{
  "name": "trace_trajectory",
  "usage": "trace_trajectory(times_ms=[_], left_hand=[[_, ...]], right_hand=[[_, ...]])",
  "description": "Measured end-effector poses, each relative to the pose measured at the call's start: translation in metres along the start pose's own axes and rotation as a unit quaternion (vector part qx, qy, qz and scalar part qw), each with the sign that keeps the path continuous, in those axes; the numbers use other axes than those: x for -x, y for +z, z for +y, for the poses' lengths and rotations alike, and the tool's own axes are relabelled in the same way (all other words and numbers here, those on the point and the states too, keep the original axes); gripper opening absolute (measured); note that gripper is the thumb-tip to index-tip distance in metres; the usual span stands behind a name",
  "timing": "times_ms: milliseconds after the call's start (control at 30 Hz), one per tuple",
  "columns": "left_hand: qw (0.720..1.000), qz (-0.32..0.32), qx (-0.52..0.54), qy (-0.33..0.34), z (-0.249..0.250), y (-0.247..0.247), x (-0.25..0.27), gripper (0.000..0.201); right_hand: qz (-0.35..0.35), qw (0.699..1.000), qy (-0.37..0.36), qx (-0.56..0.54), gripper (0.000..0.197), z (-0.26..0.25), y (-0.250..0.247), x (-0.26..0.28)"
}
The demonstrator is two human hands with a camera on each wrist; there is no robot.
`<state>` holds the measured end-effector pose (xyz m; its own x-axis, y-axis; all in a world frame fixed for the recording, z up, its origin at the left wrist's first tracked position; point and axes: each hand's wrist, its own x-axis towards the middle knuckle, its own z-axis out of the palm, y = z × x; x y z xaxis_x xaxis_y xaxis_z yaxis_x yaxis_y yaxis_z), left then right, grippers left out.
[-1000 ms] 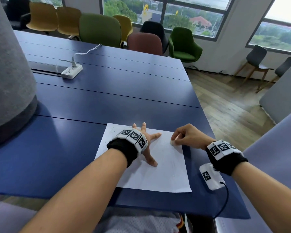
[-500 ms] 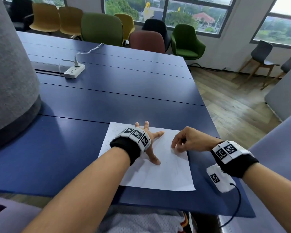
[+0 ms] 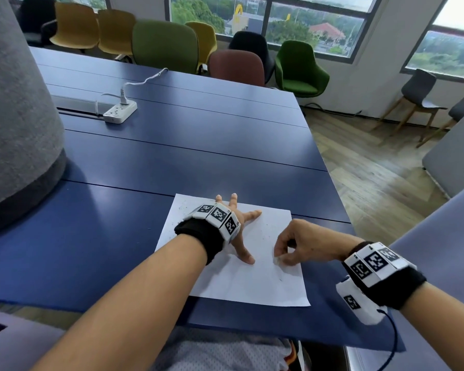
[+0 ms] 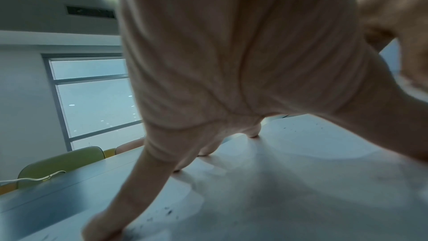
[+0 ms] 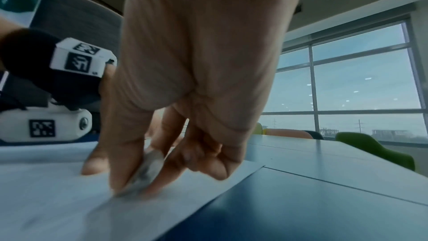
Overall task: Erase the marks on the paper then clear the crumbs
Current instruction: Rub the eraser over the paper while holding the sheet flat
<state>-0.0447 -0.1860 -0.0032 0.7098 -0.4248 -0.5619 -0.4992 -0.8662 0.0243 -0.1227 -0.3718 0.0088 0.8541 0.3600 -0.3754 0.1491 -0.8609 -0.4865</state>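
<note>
Paper (image 3: 241, 279), long axis running away, pinned by splayed left hand (image 3: 239, 223); right hand (image 3: 303, 243) pinches eraser (image 3: 276, 260).

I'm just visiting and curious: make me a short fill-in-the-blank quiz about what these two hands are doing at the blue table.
1. The left hand presses flat, fingers spread, on the sheet of ____.
2. The right hand pinches a small ____ against the sheet.
3. The sheet lies on a table coloured ____.
4. The white power strip lies far from the hands, on the person's ____ side.

Missing words: paper; eraser; blue; left
</note>
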Motion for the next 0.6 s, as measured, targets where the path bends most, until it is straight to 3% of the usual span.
trace_trajectory(times_ms=[67, 167, 300, 467, 600], left_hand=[[1.0, 0.001, -0.002, 0.001, -0.001, 0.001, 0.0, 0.13], [1.0, 0.002, 0.0, 0.004, -0.002, 0.002, -0.001, 0.13], [1.0, 0.004, -0.003, 0.001, -0.001, 0.001, -0.001, 0.131], [1.0, 0.0, -0.002, 0.0, -0.001, 0.001, -0.002, 0.131], [1.0, 0.001, -0.003, -0.002, -0.001, 0.001, -0.001, 0.131]], right_hand=[[0.004, 1.0, 0.006, 0.004, 0.007, 0.0, -0.001, -0.001], [0.076, 0.997, 0.007, -0.007, 0.006, 0.005, -0.003, -0.005], [-0.024, 1.0, 0.002, -0.004, 0.005, -0.002, 0.001, 0.002], [0.018, 0.999, 0.019, -0.023, 0.007, 0.0, 0.003, 0.0], [-0.071, 0.997, 0.004, -0.019, 0.008, -0.006, 0.008, 0.008]])
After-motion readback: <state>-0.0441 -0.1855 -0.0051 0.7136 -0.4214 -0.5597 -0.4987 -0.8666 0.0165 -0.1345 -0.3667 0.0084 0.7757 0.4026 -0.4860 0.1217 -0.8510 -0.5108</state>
